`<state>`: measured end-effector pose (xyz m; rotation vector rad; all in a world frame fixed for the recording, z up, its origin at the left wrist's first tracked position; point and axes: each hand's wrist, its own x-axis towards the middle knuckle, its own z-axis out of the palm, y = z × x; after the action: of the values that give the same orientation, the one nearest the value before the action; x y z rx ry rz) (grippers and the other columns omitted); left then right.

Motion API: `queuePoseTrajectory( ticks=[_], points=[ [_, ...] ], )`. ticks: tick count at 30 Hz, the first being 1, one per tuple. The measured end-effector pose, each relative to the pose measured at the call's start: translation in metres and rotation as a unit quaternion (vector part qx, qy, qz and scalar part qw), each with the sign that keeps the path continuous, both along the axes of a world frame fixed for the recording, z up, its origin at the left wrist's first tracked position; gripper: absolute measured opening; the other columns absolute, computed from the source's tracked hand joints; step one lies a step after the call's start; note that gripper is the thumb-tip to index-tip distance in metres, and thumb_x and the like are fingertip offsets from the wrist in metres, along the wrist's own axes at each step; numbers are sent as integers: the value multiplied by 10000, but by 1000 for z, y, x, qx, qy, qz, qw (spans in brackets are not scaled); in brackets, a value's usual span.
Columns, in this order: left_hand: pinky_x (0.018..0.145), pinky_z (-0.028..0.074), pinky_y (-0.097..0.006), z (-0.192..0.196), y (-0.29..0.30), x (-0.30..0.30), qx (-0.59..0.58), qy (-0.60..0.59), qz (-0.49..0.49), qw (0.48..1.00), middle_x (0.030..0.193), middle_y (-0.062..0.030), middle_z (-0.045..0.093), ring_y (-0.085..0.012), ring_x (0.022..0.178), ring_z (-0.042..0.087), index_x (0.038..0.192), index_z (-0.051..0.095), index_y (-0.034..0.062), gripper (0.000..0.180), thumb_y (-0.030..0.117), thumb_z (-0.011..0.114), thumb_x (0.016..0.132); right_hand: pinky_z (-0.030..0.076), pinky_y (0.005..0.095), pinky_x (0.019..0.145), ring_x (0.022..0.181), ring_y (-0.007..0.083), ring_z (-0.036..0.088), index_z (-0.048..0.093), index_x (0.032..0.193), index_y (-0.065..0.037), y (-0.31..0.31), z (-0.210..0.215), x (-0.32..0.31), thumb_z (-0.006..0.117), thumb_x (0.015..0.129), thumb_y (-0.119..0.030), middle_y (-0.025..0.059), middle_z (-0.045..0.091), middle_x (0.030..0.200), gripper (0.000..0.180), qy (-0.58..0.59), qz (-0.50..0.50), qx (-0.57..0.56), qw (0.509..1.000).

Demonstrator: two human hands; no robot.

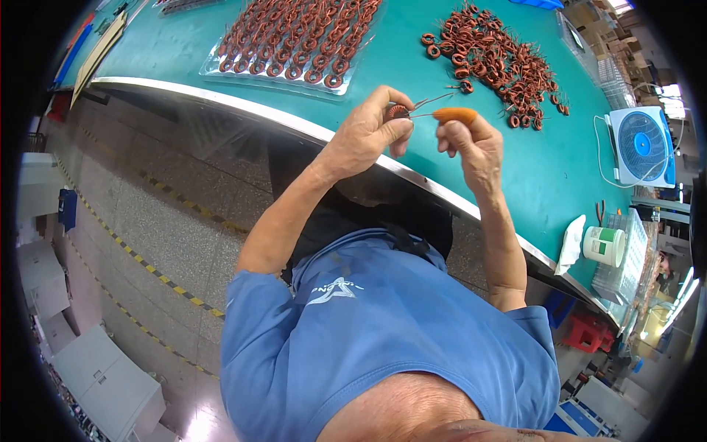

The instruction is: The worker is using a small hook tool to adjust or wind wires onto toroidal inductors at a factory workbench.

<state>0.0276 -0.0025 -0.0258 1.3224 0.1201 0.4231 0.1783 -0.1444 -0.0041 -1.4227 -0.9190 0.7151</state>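
My left hand (pixel 372 134) pinches a small ring-shaped coil (pixel 397 113) wound with copper-red wire. Its wire leads (pixel 434 99) stick out to the right. My right hand (pixel 473 146) is close by, its fingers curled and thumb bent in. A smooth orange piece (pixel 454 115) lies along its index finger; I cannot tell whether it is a finger cover or a handle. From its tip a thin straight wire or pin runs to the coil. Both hands are over the near edge of the green table (pixel 545 177).
A clear plastic tray (pixel 210 68) with rows of coils lies at the back left. A loose heap of coils (pixel 501 62) is spread at the back right. Further right are a blue-and-white fan (pixel 642 146), a white tub (pixel 604 245), a white cloth (pixel 571 244) and clear trays (pixel 632 258).
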Motion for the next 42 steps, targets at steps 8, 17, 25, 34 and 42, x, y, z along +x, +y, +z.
queuePoseTrajectory(
  ticks=[8,17,25,34,42],
  points=[
    [627,475,-244,3,-4,-1,11,-43,-16,999,813,-56,541,-118,680,558,1155,437,2,222,103,526,978,417,215,534,609,83,564,693,960,5,13,0,-11,599,959,-249,32,643,740,271,126,9,29,992],
    [649,481,-249,-1,-4,-2,14,-48,-5,999,842,-67,538,-128,699,561,1165,425,9,227,73,527,972,403,216,542,598,97,535,645,936,1,16,-4,-13,584,958,-209,44,609,731,221,326,30,48,944],
    [654,497,-267,-2,2,-6,-14,-56,0,998,817,-68,540,-147,696,583,1162,437,11,250,99,560,962,505,278,776,1007,153,580,604,1195,-24,8,-6,3,732,847,-134,71,586,1119,387,-107,-128,120,979],
    [549,480,-235,8,5,-11,-131,36,-111,984,747,-57,566,-121,593,572,1109,541,12,332,324,508,999,496,353,678,786,248,637,700,902,-42,10,7,6,762,788,-134,90,670,869,159,-519,-10,85,850],
    [574,470,-223,7,-8,-10,-43,-13,-27,999,779,-38,569,-103,619,554,1129,544,10,316,297,478,1015,465,313,564,640,169,631,687,806,-3,8,17,-3,688,876,-224,90,681,744,232,-316,42,-63,946]
  ],
)
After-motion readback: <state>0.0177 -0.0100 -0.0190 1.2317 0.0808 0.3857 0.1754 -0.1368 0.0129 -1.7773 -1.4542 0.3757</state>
